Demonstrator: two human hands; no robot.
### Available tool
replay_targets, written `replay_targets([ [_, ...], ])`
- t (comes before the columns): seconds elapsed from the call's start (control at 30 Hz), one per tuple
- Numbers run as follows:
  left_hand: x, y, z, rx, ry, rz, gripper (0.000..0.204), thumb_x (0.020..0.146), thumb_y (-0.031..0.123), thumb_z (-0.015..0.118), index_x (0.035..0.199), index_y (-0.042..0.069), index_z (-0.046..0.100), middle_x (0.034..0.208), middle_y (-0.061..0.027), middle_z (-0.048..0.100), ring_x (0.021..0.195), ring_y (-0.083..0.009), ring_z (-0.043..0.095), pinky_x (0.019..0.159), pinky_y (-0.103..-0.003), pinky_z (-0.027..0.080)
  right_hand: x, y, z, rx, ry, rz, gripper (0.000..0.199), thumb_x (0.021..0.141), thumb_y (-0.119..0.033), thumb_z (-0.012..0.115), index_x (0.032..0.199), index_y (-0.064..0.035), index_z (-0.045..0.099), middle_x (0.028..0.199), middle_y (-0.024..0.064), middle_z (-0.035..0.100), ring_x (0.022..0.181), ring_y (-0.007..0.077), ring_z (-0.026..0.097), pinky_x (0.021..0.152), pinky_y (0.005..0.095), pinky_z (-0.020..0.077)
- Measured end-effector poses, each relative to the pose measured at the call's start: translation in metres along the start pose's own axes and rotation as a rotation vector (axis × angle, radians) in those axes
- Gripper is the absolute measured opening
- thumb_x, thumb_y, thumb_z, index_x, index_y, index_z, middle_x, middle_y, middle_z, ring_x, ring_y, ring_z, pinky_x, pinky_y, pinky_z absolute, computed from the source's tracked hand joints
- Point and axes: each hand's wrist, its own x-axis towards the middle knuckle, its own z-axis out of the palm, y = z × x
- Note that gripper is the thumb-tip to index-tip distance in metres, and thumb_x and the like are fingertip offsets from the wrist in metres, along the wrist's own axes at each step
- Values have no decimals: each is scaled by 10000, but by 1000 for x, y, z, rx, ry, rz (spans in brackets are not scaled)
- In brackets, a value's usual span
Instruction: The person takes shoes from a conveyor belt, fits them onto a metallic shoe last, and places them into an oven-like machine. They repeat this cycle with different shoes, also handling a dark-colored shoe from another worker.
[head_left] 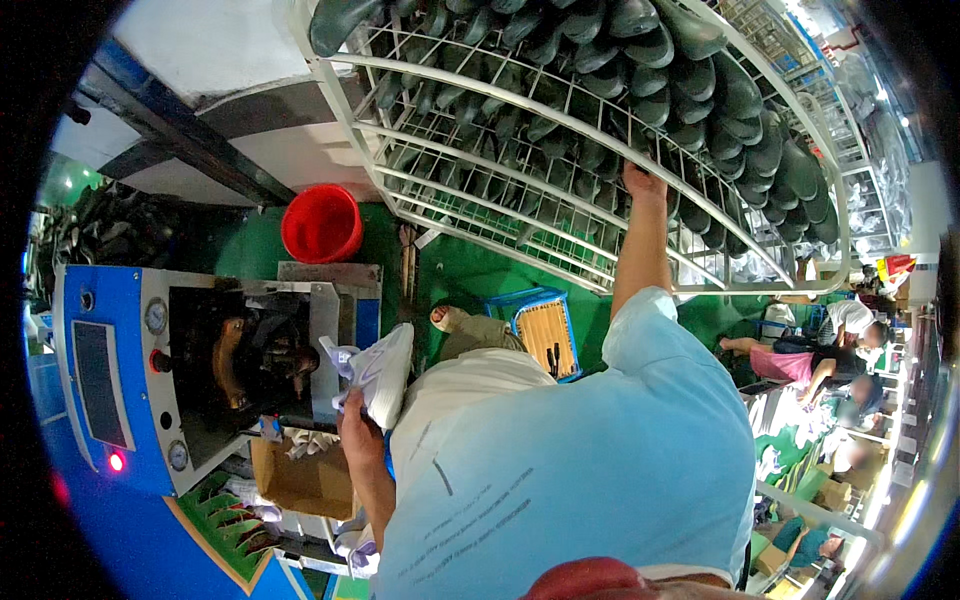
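My left hand [362, 432] is closed on a white and lilac shoe [384, 378], held low at my left side beside an open-fronted blue machine [150, 375]. My right arm stretches up to a white wire rack [500, 195] packed with dark shoe lasts [690, 90]. Just behind the rack's curved front rail is my right hand [643, 182], next to the lasts. Its fingers are partly hidden among the bars and dark shapes, so whether it grips a last cannot be made out.
A red bucket [321, 224] stands on the green floor between machine and rack. Below the rack sits a blue-framed stool [545, 335] with a slatted top. An open cardboard box [300, 478] with white and lilac shoes nearby is under the machine. Several people work at the far right.
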Motion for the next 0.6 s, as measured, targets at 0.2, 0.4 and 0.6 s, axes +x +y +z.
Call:
replay_targets([
  [0.2,-21,30,39,302,213,-42,581,891,235,782,1288,-83,502,1203,-177,627,1076,-271,633,955,-392,511,-126,-1,-34,-82,19,-73,394,1054,-199,566,1409,-31,539,953,150,603,656,155,499,489,262,375],
  [0.4,-10,22,47,372,171,-39,692,863,320,807,1346,-70,501,1232,-152,624,1090,-247,609,966,-369,475,-307,-52,-22,-1147,-155,-343,357,945,-97,652,1296,-33,664,773,-5,552,496,66,411,434,214,293],
  [0.6,17,23,74,653,129,-81,585,859,358,802,1270,-15,617,1156,-113,675,1041,-219,622,915,-359,489,-342,-105,16,-1041,-575,-423,601,780,-187,761,1327,30,636,1067,121,697,731,135,643,478,226,456],
])
